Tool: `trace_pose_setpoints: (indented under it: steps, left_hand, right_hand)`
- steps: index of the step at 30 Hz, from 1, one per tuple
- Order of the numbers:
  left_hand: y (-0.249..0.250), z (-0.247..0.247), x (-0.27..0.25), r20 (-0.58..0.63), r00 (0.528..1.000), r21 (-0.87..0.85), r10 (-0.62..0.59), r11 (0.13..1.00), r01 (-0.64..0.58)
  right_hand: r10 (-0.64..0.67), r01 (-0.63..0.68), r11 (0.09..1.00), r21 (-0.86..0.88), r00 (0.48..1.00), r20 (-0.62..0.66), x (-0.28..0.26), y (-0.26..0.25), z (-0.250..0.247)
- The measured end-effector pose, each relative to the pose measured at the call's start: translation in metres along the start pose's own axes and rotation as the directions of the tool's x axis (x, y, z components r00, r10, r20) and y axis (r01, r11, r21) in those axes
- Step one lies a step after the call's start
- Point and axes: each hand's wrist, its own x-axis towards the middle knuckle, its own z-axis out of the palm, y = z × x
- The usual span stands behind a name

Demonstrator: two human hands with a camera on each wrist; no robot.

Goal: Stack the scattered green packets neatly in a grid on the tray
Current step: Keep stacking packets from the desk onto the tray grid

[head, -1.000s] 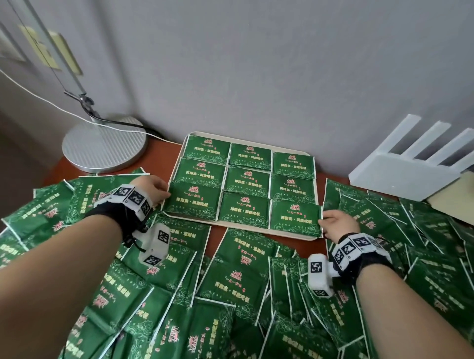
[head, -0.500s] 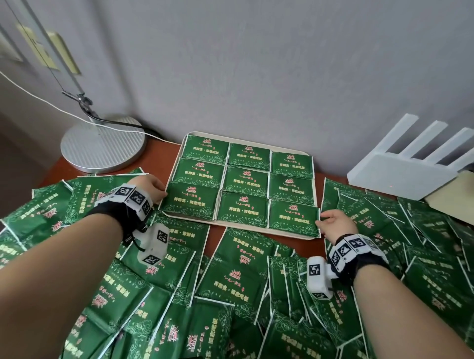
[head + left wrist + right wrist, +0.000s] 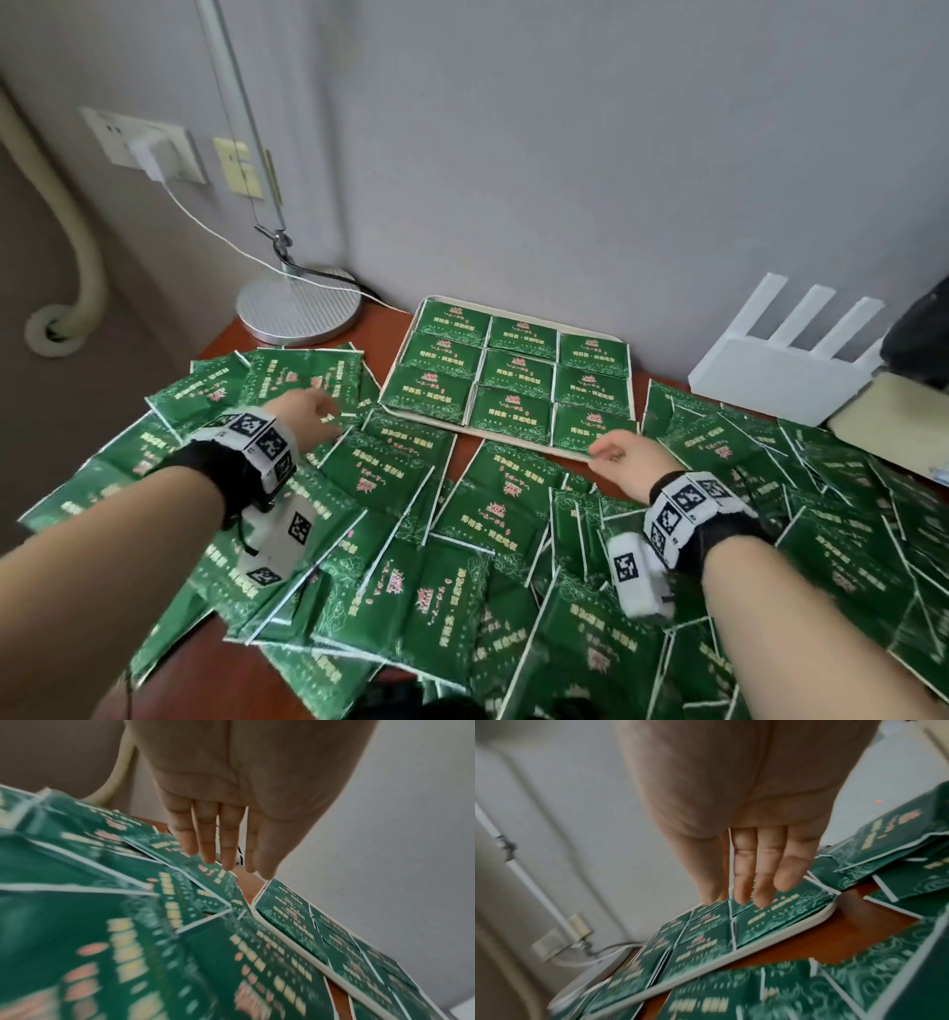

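Here a reddish-brown desk [image 3: 246,673] stands against a grey wall [image 3: 565,154], with a wall socket [image 3: 149,149] and a pale pipe [image 3: 77,246] off its left edge. Near the back left corner sits the round metal base of a lamp [image 3: 298,311]. The left hand [image 3: 308,411] hovers over loose green packets [image 3: 287,380] piled along the left side, its fingers [image 3: 205,841] straight and close together, holding nothing. Toward the back middle lies a cream tray [image 3: 513,437], filled with a three-by-three grid of packets [image 3: 518,370]; each lies flat, long axis running left to right, print facing the front edge. More packets [image 3: 411,580] lie scattered at many angles across the front. The right hand [image 3: 626,457] is at the tray's near right corner, fingers [image 3: 765,882] relaxed and slightly bent above the corner packet [image 3: 590,426]; whether they touch it cannot be told. A white router [image 3: 770,375] stands at the back right.
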Motion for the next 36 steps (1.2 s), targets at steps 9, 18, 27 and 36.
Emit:
trace_pose_setpoints:
  steps: [9,18,27,36]
  left_hand:
    - [-0.054,0.060,-0.105,0.148,0.978,0.340,-0.145,0.936,0.088]
    - [-0.048,0.102,-0.143,0.092,0.989,0.270,-0.116,0.959,0.087]
    - [-0.047,0.093,-0.152,-0.042,0.992,0.132,-0.118,0.984,0.123]
    - [-0.048,0.076,-0.135,0.049,0.943,-0.017,-0.329,0.944,0.330]
  right_hand:
    - [0.041,0.137,0.890,-0.434,0.926,0.374,-0.063,-0.013,0.058]
    - [0.028,0.107,0.903,-0.416,0.952,0.305,-0.083,0.004,0.080]
    - [-0.304,0.278,0.938,-0.206,0.946,-0.110,-0.063,-0.032,0.051]
    - [0.192,-0.158,0.968,-0.196,0.967,0.169,-0.074,-0.004,0.081]
